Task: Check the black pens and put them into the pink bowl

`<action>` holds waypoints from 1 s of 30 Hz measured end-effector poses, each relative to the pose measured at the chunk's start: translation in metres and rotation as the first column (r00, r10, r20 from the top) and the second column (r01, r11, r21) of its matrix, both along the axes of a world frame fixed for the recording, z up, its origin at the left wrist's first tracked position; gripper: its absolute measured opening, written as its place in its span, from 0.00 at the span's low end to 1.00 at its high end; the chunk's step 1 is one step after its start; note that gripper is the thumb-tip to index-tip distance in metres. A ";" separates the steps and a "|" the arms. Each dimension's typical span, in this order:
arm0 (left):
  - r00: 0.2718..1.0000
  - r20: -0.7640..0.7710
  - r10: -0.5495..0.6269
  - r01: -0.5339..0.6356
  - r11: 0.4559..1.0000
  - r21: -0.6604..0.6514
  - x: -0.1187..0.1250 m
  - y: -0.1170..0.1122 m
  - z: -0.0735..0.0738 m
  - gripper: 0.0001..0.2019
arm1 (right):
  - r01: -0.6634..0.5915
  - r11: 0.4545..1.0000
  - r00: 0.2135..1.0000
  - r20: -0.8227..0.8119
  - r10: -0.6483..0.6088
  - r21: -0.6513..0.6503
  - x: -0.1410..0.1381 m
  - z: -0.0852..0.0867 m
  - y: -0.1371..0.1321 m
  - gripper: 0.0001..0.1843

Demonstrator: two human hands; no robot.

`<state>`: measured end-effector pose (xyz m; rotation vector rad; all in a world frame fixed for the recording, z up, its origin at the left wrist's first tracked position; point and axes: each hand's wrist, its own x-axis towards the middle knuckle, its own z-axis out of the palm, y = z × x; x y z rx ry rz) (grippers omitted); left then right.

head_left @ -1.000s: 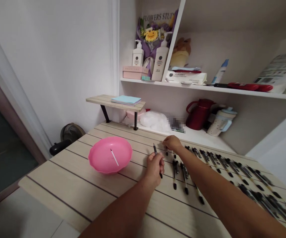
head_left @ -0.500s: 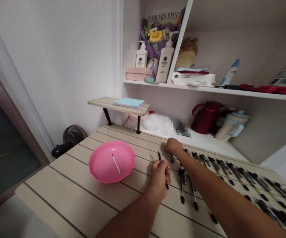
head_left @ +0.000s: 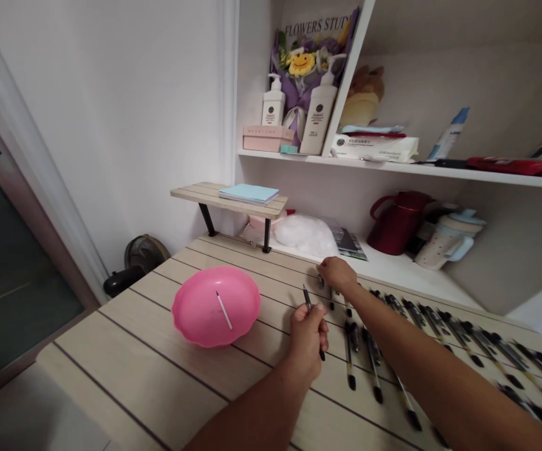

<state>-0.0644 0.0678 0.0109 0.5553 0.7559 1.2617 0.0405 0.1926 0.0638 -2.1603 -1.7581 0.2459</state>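
Observation:
My left hand is closed round a black pen whose tip sticks up and away from me. My right hand reaches past it to the far end of a row of black pens; its fingers curl down onto one pen there, and what they grip is hidden. To the left stands a pink bowl with a thin white refill lying inside.
The slatted wooden table ends at its left and near edges. Several more pens stretch to the right. Behind are a small wooden riser with notebooks, a red kettle, a white jug and shelves with bottles.
The view has shifted so everything sits a little further right. Both hands stay nearly still relative to the pens; my right hand remains at the far end of the row.

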 end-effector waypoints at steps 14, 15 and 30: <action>0.999 0.001 -0.053 0.053 0.998 0.029 -0.002 0.001 0.001 0.15 | -0.508 0.788 0.825 -0.066 0.561 0.348 0.015 -0.015 -0.115 0.09; 0.999 -0.011 -0.051 0.052 0.998 0.042 -0.002 0.001 0.001 0.14 | -0.538 0.777 0.822 -0.001 0.569 0.327 0.014 -0.012 -0.119 0.10; 0.991 -0.130 -0.032 0.036 0.999 0.030 0.002 0.002 -0.003 0.09 | -0.451 0.837 0.884 0.027 0.467 0.310 0.018 -0.027 -0.111 0.13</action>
